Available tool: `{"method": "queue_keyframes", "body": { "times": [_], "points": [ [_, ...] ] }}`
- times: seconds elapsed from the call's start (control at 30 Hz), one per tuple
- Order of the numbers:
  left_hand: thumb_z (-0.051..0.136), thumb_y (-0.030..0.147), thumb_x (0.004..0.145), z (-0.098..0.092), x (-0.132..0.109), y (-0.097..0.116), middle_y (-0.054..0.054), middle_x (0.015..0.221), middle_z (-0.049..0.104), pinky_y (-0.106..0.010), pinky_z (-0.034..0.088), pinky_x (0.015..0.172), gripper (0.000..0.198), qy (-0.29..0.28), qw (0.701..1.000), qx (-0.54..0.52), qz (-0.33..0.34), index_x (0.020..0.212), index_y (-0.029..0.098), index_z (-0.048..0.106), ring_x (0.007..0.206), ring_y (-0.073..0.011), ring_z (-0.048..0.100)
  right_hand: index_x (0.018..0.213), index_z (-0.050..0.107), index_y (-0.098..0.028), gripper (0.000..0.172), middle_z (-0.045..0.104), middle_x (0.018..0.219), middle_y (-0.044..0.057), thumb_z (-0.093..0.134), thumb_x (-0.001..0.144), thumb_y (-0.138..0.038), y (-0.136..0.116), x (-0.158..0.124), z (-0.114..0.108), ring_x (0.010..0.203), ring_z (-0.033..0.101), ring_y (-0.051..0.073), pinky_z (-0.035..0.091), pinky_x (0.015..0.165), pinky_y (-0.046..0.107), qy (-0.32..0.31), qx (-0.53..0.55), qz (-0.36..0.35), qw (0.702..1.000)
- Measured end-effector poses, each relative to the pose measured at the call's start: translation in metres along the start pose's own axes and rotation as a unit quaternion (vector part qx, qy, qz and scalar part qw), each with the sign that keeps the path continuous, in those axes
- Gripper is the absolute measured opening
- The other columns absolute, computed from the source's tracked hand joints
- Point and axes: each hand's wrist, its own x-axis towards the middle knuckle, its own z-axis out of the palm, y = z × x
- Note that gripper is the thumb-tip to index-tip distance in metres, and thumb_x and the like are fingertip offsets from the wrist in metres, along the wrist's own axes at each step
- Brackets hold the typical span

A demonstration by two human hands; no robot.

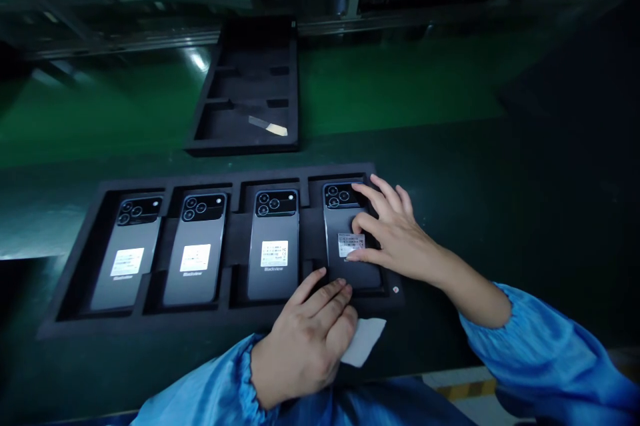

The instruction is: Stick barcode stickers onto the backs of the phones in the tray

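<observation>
Four-compartment black foam tray (200, 329) lies before me, with a grey smartphone face down in each compartment. Spread and bent, the fingers of my right hand (395, 233) reach over the rightmost phone (333, 226). Its thumb is at the white label (345, 246), and its index fingertip is by the camera panel. My left hand (313, 339) rests over the tray's front edge, fingertips near that phone's lower end. A white piece of paper or cloth (367, 339) sticks out from under its curled fingers. The other phones (273, 239) carry white labels too.
Farther back on the green work surface (400, 86) stands another black tray (250, 145). A pale strip (270, 126) lies in its front compartment. Metal frames and machinery run along the far side.
</observation>
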Motion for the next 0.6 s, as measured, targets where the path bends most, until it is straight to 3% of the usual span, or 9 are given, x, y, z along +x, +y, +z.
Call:
{"method": "queue_keyframes", "body": {
  "times": [0.17, 0.37, 0.53, 0.6],
  "points": [
    [0.034, 0.009, 0.083, 0.001, 0.0, 0.001, -0.016, 0.109, 0.06, -0.051, 0.036, 0.102, 0.031, 0.006, 1.0, -0.002, -0.002, 0.101, 0.005, 0.058, 0.109, -0.0271, 0.053, 0.109, 0.049, -0.025, 0.041, 0.004, 0.148, 0.01, 0.065, 0.079, -0.047, 0.008, 0.004, 0.0, 0.135, -0.004, 0.033, 0.021, 0.1, 0.061, -0.03, 0.031, 0.027, 0.999],
    [0.035, 0.009, 0.082, 0.002, 0.0, 0.001, -0.017, 0.108, 0.061, -0.049, 0.037, 0.102, 0.03, 0.018, 1.0, 0.009, 0.009, 0.1, 0.004, 0.058, 0.109, -0.0264, 0.053, 0.135, 0.034, -0.031, 0.057, 0.018, 0.143, 0.01, 0.055, 0.086, -0.051, 0.018, 0.011, -0.002, 0.131, 0.013, 0.032, 0.029, 0.098, 0.054, -0.006, -0.016, 0.029, 0.999],
    [0.033, 0.012, 0.084, 0.005, 0.0, 0.001, -0.016, 0.107, 0.061, -0.046, 0.037, 0.103, 0.031, 0.03, 0.999, 0.018, 0.014, 0.098, 0.005, 0.059, 0.108, -0.0251, 0.054, 0.144, 0.015, -0.023, 0.115, -0.005, 0.147, 0.015, 0.064, 0.056, -0.078, 0.009, 0.017, -0.003, 0.13, 0.005, 0.042, 0.019, 0.099, 0.06, -0.009, -0.075, 0.051, 0.996],
    [0.032, 0.012, 0.084, 0.005, 0.0, 0.001, -0.016, 0.106, 0.062, -0.045, 0.038, 0.102, 0.031, 0.033, 0.999, 0.023, 0.017, 0.098, 0.005, 0.06, 0.107, -0.0252, 0.055, 0.145, 0.014, -0.022, 0.121, -0.008, 0.147, 0.015, 0.061, 0.052, -0.083, 0.006, 0.021, -0.003, 0.131, 0.0, 0.042, 0.016, 0.099, 0.061, -0.029, -0.091, 0.046, 0.994]
  ]
}}
